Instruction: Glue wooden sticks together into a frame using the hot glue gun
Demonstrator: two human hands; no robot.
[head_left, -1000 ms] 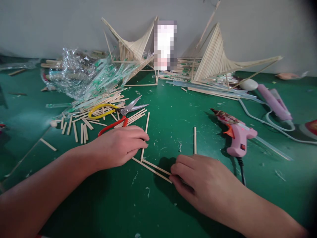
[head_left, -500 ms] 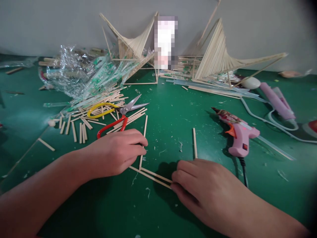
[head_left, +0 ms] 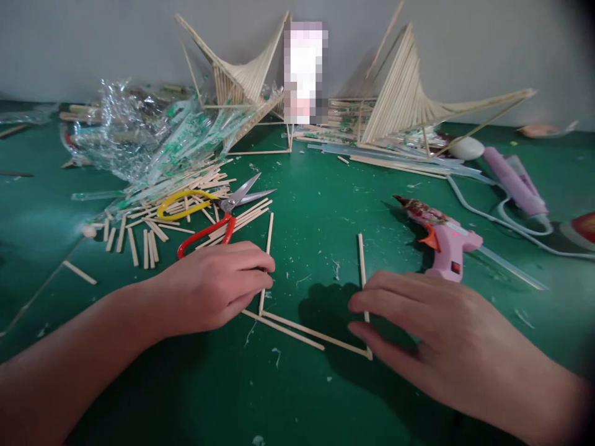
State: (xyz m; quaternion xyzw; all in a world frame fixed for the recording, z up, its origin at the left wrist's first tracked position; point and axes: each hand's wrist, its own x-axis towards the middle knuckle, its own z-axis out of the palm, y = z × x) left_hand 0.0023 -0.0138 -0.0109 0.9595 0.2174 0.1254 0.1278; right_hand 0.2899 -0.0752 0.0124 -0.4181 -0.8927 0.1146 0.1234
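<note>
Thin wooden sticks form a three-sided frame on the green tabletop. Its left stick (head_left: 270,232) is gripped by the fingers of my left hand (head_left: 218,282). A front stick (head_left: 344,345) slants between the left stick and the right stick (head_left: 361,254), meeting the latter at a corner. My right hand (head_left: 432,328) hovers beside that right stick with thumb and fingers apart, partly covering it; nothing shows in its grasp. Another stick (head_left: 297,336) lies close along the outer side of the front stick, its left end by my left hand.
Scissors (head_left: 239,197) with yellow and red handles lie among short cut sticks (head_left: 151,248). A pink glue gun (head_left: 446,244) rests at right. Behind stand two curved stick models (head_left: 246,80), (head_left: 395,93), clear plastic wrappers (head_left: 121,136), a blurred-out upright rectangle (head_left: 304,68) and a lilac handheld device (head_left: 514,179).
My right hand has let go of the front sticks and moved up and right, its fingers parting. The front right corner now shows. My left hand stays on the left stick.
</note>
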